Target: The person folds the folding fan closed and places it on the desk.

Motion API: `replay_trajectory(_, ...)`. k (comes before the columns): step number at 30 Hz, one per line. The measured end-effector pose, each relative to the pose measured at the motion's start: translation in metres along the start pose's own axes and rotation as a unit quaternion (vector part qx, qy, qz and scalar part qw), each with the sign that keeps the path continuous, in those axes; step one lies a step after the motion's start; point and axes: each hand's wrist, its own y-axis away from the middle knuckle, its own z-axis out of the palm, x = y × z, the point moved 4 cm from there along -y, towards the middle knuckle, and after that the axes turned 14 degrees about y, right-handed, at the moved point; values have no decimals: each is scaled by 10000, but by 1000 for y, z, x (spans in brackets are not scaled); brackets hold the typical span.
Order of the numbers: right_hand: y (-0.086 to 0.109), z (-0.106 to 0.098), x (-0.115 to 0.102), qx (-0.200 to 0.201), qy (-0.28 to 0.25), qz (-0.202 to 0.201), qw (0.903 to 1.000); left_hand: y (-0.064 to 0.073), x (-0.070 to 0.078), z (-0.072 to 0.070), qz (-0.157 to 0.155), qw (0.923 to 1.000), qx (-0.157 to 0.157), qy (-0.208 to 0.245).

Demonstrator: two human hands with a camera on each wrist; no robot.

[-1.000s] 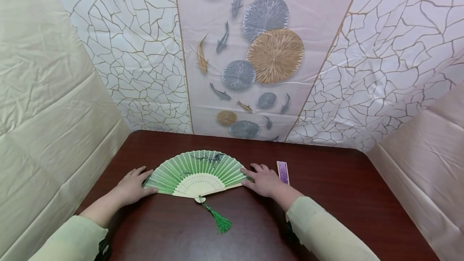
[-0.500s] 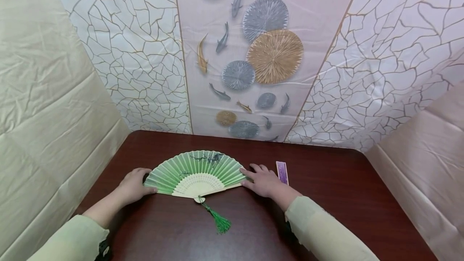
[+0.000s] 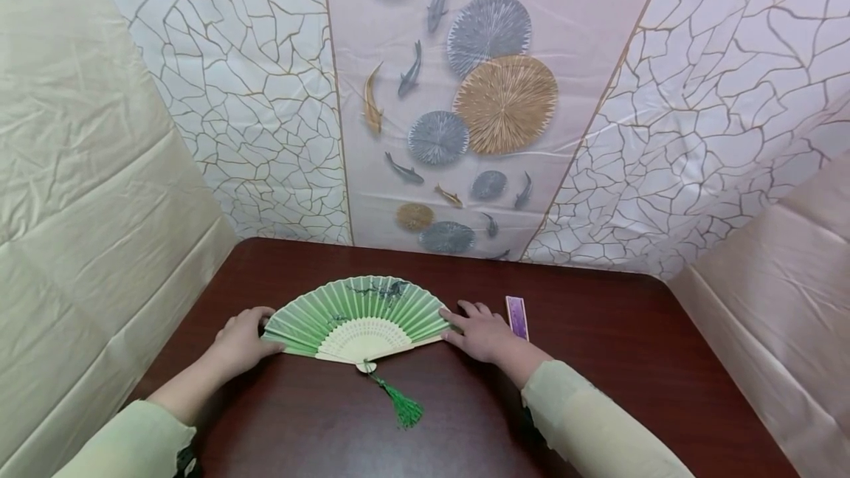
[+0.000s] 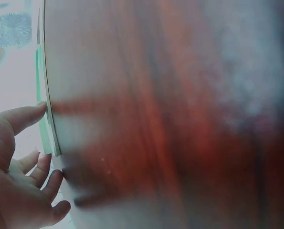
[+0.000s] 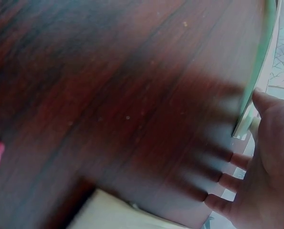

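A green folding fan (image 3: 299, 316), with pale ribs and a dark printed branch, lies spread on the dark wooden table. From its pivot a green tassel (image 3: 406, 408) trails toward the near side. My left hand (image 3: 242, 341) pinches the fan's left end, thumb (image 4: 29, 117) on the outer rib and fingers curved round the far side. At the opposite end, my right hand (image 3: 485, 332) has its fingers spread. Its index finger lies on the green fabric, and its thumb (image 5: 263, 101) touches the outer rib. The remaining right fingertips rest on the table.
A narrow purple-and-white box (image 3: 517, 317) lies just beyond the right hand. The table (image 3: 598, 375) backs onto a patterned cloth wall (image 3: 279, 131), with beige cloth (image 3: 86, 190) at the left and more at the right.
The left fingers have curled in from a more spread pose and shifted slightly left round the fan's end. The right hand, tassel and purple box stay in place.
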Motion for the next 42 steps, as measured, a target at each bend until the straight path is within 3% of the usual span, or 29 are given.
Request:
replay_trajectory(7,2,-3,0,-68,38,-1,10000,0,0,-4,230,9934,71,1125)
replay_trajectory(12,6,-6,-2,-46,26,-39,10000,3,1,-6,2,9842,122,1766)
replay_trajectory(15,5,-5,-2,-16,11,-69,10000,4,1,-6,-119,9735,72,2282)
replay_trajectory(25,0,2,-1,36,69,-67,9999,10,-1,-6,-395,9128,-72,4065)
replay_trajectory(33,4,-2,-3,-70,126,-62,9999,20,2,-1,-546,8362,-178,5454)
replay_trajectory(35,3,-1,-3,-65,111,-52,9999,22,4,1,-522,8211,-190,5681)
replay_trajectory(38,1,2,-1,-42,89,-55,9999,24,8,4,-488,8078,-170,5871)
replay_trajectory(42,-2,6,1,11,49,-28,10000,27,11,5,-485,8035,-83,5933)
